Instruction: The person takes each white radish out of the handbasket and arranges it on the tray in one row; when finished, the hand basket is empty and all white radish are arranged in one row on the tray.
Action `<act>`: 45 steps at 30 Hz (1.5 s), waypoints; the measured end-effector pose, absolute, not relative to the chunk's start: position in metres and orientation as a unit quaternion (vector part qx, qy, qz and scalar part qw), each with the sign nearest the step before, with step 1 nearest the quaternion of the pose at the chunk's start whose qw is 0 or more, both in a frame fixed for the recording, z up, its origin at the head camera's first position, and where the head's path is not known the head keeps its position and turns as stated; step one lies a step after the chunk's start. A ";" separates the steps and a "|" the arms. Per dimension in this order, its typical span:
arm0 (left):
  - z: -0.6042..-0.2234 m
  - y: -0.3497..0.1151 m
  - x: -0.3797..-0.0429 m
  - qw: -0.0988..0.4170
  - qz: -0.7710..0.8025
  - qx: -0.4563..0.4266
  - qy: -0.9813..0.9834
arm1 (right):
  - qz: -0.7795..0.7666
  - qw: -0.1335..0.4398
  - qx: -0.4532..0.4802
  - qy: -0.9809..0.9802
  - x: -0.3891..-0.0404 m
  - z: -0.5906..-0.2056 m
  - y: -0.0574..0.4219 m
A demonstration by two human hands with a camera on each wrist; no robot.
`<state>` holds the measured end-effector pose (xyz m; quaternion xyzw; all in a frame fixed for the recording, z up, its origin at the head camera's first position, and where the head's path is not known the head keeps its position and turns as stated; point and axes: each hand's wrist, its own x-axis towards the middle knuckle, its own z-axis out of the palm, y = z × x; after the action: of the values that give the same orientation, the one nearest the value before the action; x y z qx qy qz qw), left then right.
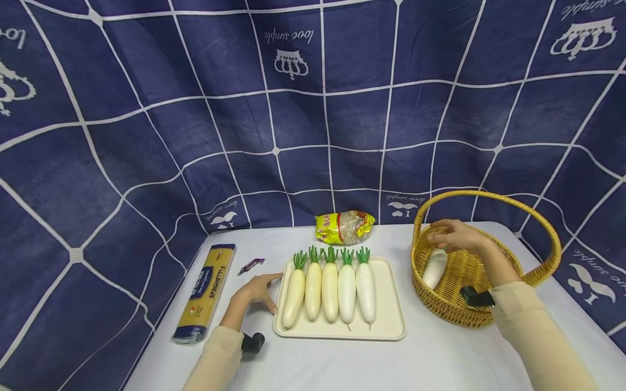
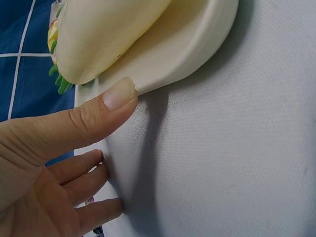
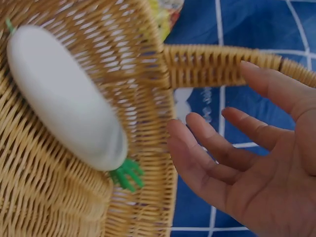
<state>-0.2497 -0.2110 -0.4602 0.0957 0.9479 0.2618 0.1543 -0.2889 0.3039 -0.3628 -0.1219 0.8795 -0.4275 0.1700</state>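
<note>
One white radish [image 3: 66, 98] with a green top lies inside the wicker basket [image 1: 452, 314], against its left wall in the head view. Over that radish is my right hand [image 1: 459, 237], fingers loosely spread and holding nothing; the right wrist view shows a gap between the fingertips and the radish. On the cream tray [image 1: 337, 330] several radishes [image 1: 330, 293] lie side by side, green tops toward the back. My left hand [image 1: 254, 290] is at the tray's left edge, its thumb [image 2: 111, 101] right at the rim and its other fingers apart beside it.
Left of the tray lies a spaghetti pack [image 1: 205, 293], with a small purple wrapped item [image 1: 251, 266] near it. A yellow bag [image 1: 344, 227] stands behind the tray. The basket's tall handle [image 1: 489, 194] arches over the right arm. A blue checked curtain [image 1: 303, 125] hangs behind the table.
</note>
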 end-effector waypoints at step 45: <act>-0.456 -0.206 -0.247 0.153 0.256 0.080 0.951 | -0.400 0.209 0.059 0.890 -0.312 -0.415 0.318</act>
<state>-0.2468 -0.2063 -0.4560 0.0799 0.9512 0.2558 0.1528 -0.3121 0.3183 -0.4147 0.0589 0.8904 -0.4003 0.2087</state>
